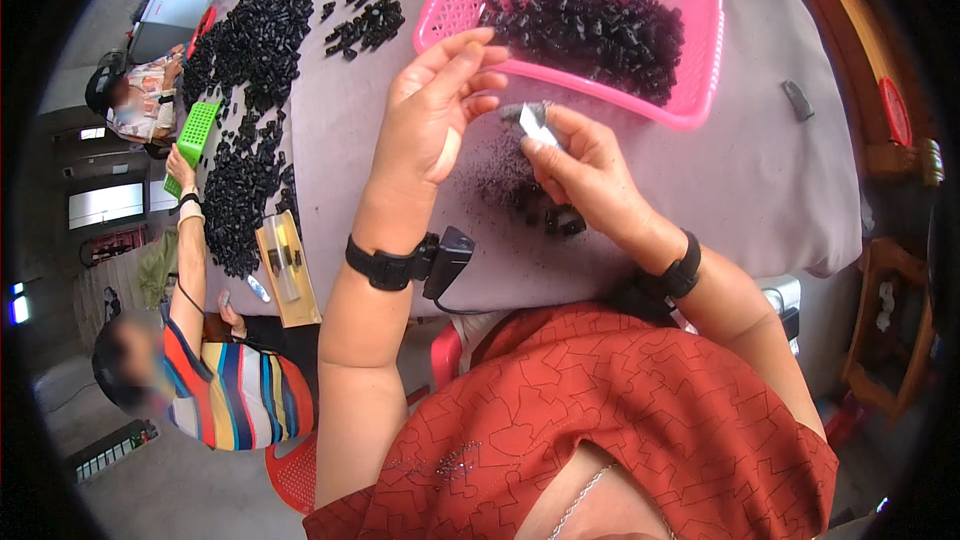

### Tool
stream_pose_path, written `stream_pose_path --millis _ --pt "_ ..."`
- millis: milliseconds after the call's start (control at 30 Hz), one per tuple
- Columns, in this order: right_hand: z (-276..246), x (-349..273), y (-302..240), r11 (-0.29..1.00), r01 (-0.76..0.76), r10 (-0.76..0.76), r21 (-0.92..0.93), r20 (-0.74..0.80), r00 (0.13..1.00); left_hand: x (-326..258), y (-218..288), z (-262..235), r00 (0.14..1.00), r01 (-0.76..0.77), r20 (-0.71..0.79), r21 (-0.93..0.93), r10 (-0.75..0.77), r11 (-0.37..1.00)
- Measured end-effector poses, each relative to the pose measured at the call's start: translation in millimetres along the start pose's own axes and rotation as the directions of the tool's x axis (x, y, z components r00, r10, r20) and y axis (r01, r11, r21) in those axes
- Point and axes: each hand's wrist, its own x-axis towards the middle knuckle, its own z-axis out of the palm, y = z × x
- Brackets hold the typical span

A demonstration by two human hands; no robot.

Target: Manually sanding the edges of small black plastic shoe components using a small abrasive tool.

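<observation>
My left hand (pixel 435 90) is raised beside the near left corner of a pink plastic basket (pixel 705 90). Its fingers are loosely curled and apart, with nothing visible in them. Just right of it, my right hand (pixel 590 165) is closed on a small white flat piece (pixel 537 126), perhaps a blade. A dark grey piece (pixel 518 112) sits at the right fingertips, partly hidden. Below the hands, black crumbs (pixel 490 175) and several short black pieces (pixel 555 218) lie on the cloth. Many similar black pieces (pixel 590 30) fill the basket.
A grey cloth (pixel 760 190) covers the table. Large heaps of black pieces (pixel 240 170) lie at the left, near a yellowish tray (pixel 290 280). A co-worker in a striped shirt (pixel 250 395) holds a green basket (pixel 197 130). At the right lies a grey piece (pixel 797 100).
</observation>
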Motion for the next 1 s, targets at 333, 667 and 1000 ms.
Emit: stream_pose_path --millis 333,667,1000 --pt "-11 11 5 0.996 0.082 -0.082 0.023 -0.024 0.996 -91 -75 12 0.998 -0.027 -0.018 0.712 0.057 0.702" --pt "-16 -5 -14 0.988 0.053 -0.06 -0.145 -0.039 0.997 -103 -88 10 0.919 -0.328 0.275 0.93 0.281 0.162" --pt "-34 -8 10 0.911 0.039 -0.075 -0.411 -0.071 0.995 -107 -91 2 0.888 -0.352 0.275 0.922 0.369 0.161"
